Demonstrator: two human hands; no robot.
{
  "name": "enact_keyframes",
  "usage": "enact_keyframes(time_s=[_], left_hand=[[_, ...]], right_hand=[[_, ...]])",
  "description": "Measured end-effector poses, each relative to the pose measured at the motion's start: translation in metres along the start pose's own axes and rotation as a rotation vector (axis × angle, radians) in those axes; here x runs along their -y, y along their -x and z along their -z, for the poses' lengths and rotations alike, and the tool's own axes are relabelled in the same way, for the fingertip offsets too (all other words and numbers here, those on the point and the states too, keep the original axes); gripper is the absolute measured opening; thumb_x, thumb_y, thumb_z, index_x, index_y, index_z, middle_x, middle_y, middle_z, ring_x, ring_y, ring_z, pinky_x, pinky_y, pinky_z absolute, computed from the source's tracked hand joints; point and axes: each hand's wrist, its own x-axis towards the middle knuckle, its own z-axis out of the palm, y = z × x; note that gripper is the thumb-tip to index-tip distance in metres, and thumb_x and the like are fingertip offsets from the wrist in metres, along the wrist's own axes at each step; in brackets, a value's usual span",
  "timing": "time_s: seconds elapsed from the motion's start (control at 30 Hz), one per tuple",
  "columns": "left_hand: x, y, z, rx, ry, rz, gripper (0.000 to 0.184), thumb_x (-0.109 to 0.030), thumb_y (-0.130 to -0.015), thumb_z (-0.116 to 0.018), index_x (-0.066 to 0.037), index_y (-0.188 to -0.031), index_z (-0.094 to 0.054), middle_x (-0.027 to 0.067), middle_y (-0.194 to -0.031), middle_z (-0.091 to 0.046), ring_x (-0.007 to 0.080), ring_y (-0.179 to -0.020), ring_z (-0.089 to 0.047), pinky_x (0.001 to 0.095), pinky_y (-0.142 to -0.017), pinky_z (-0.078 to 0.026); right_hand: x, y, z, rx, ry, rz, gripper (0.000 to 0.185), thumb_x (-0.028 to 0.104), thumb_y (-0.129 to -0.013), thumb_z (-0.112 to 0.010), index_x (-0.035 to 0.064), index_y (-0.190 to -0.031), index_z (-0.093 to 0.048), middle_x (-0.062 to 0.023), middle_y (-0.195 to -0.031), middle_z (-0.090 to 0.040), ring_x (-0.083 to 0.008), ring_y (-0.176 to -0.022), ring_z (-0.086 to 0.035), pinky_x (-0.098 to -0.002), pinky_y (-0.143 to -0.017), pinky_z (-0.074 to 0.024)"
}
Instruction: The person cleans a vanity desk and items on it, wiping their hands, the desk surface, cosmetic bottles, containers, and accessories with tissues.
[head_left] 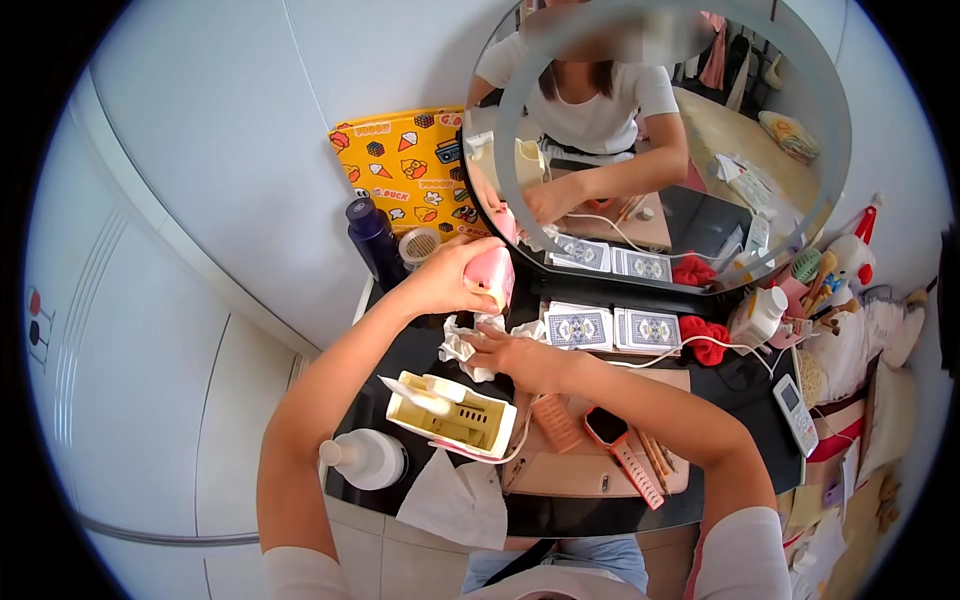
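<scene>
My left hand [448,277] is wrapped round a pink container [490,272], held tilted above the back of the black table in front of the round mirror. Below it, my right hand [522,361] has its fingers on a crumpled white tissue [460,340], partly covering it. A cream-coloured open plastic box [468,422] with a white nozzle-like part and a cable stands nearer to me. To its left is a white bottle [366,460], and a flat tissue [455,505] lies at the front edge.
Stacks of playing cards [578,328] and a red scrunchie [704,341] lie under the mirror [830,130]. A smartwatch [607,427] rests on a beige mat [550,480]. At the back left stand a dark bottle [373,240] and a yellow patterned bag [395,160]. A remote control [796,413] lies right.
</scene>
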Motion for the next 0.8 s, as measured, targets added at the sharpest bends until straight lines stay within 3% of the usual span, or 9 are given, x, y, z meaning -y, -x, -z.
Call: enact_keyframes(time_s=[0.23, 0.27, 0.37, 0.4, 0.43, 0.5, 0.63, 0.7, 0.8], left_hand=[[-0.017, 0.006, 0.021, 0.036, -0.068, 0.05, 0.079, -0.023, -0.054, -0.085, -0.003, -0.122, -0.051, 0.015, -0.113, -0.054, 0.0287, -0.105, -0.053, 0.0355, -0.091, -0.043], [-0.022, 0.01, 0.031, 0.053, -0.086, 0.074, 0.079, -0.022, -0.054, -0.085, -0.003, -0.123, -0.051, 0.0144, -0.113, -0.054, 0.0275, -0.105, -0.053, 0.0353, -0.091, -0.043], [-0.02, 0.029, 0.06, 0.13, 0.022, 0.036, 0.078, -0.016, -0.055, -0.085, -0.004, -0.124, -0.051, 0.0114, -0.113, -0.055, 0.022, -0.105, -0.054, 0.0347, -0.091, -0.045], [-0.027, 0.036, 0.073, 0.223, 0.085, 0.086, 0.078, -0.013, -0.056, -0.085, -0.004, -0.125, -0.05, 0.0091, -0.113, -0.054, 0.018, -0.104, -0.054, 0.0336, -0.091, -0.046], [-0.025, 0.045, 0.08, 0.253, 0.111, 0.124, 0.078, -0.013, -0.056, -0.085, -0.004, -0.125, -0.05, 0.009, -0.113, -0.054, 0.0178, -0.105, -0.053, 0.0333, -0.091, -0.046], [-0.019, 0.064, 0.092, 0.313, 0.16, 0.196, 0.078, -0.012, -0.056, -0.085, -0.004, -0.125, -0.05, 0.0086, -0.114, -0.054, 0.0174, -0.105, -0.053, 0.0329, -0.09, -0.046], [-0.01, 0.089, 0.096, 0.302, -0.078, 0.217, 0.08, -0.023, -0.056, -0.085, -0.008, -0.126, -0.05, 0.0135, -0.109, -0.055, 0.0272, -0.104, -0.054, 0.0355, -0.09, -0.043], [0.008, 0.104, 0.091, 0.262, -0.076, 0.257, 0.081, -0.027, -0.056, -0.085, -0.009, -0.127, -0.049, 0.0153, -0.109, -0.053, 0.0308, -0.104, -0.052, 0.0361, -0.09, -0.042], [0.018, 0.118, 0.087, 0.21, -0.08, 0.281, 0.082, -0.026, -0.057, -0.084, -0.01, -0.128, -0.047, 0.0152, -0.113, -0.052, 0.0301, -0.107, -0.051, 0.0361, -0.092, -0.041]], right_hand=[[0.0, -0.002, 0.004, -0.005, -0.218, 0.135, 0.06, -0.014, -0.062, -0.058, 0.0082, -0.118, -0.053, -0.0135, -0.139, -0.038, -0.0382, -0.13, -0.032, -0.042, -0.101, -0.0393], [0.003, -0.001, 0.005, -0.045, -0.128, 0.145, 0.057, -0.012, -0.065, -0.056, 0.0069, -0.118, -0.053, -0.0153, -0.135, -0.043, -0.0363, -0.129, -0.034, -0.0419, -0.102, -0.0379], [0.007, 0.007, 0.006, 0.002, 0.162, -0.138, 0.056, -0.003, -0.062, -0.065, 0.0108, -0.115, -0.056, -0.0164, -0.142, -0.033, -0.0377, -0.132, -0.029, -0.0441, -0.102, -0.037], [0.005, 0.011, 0.01, -0.054, 0.245, -0.176, 0.058, 0.002, -0.066, -0.065, 0.0072, -0.121, -0.05, -0.02, -0.14, -0.032, -0.0377, -0.132, -0.028, -0.0457, -0.103, -0.0336], [-0.013, 0.01, 0.0, -0.142, 0.274, -0.078, 0.061, 0.002, -0.069, -0.063, -0.0035, -0.125, -0.041, -0.0266, -0.136, -0.031, -0.0413, -0.128, -0.031, -0.0455, -0.104, -0.0329], [-0.028, 0.007, -0.008, -0.153, 0.329, -0.233, 0.061, 0.003, -0.069, -0.061, -0.0111, -0.124, -0.038, -0.0319, -0.131, -0.031, -0.0454, -0.126, -0.032, -0.0444, -0.102, -0.0356], [-0.038, -0.03, -0.013, -0.272, 0.576, -0.344, 0.063, 0.002, -0.068, -0.06, -0.0128, -0.124, -0.036, -0.0341, -0.131, -0.03, -0.0478, -0.121, -0.036, -0.0406, -0.096, -0.0435], [-0.045, -0.044, -0.013, -0.206, 0.506, -0.443, 0.06, 0.0, -0.068, -0.059, -0.0118, -0.123, -0.038, -0.0331, -0.131, -0.031, -0.0464, -0.119, -0.04, -0.0396, -0.095, -0.0444], [-0.021, -0.055, -0.008, -0.162, 0.278, -0.378, 0.055, -0.002, -0.068, -0.057, -0.0062, -0.121, -0.043, -0.0278, -0.131, -0.036, -0.0435, -0.117, -0.043, -0.0392, -0.094, -0.0446]])
